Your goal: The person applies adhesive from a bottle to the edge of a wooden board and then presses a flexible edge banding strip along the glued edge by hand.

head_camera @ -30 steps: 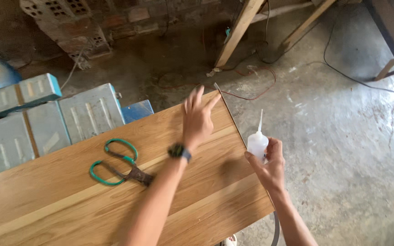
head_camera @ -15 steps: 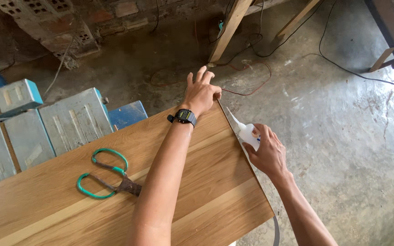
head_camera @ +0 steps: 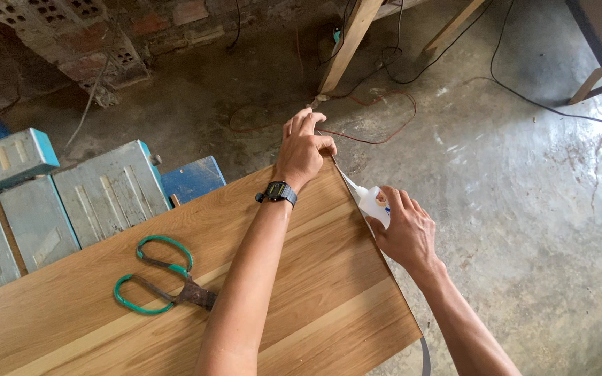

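Glue bottle [head_camera: 373,204] tipped down onto board edge [head_camera: 357,209]

Right hand [head_camera: 407,233] squeezes glue bottle [head_camera: 373,204] along wooden panel [head_camera: 315,278] edge.

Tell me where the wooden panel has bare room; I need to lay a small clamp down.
The wooden panel is bare between the left forearm and its right edge, short of the right hand holding the white bottle. More room lies near its left end, beyond the green-handled scissors. The far right corner is crowded by the left hand.
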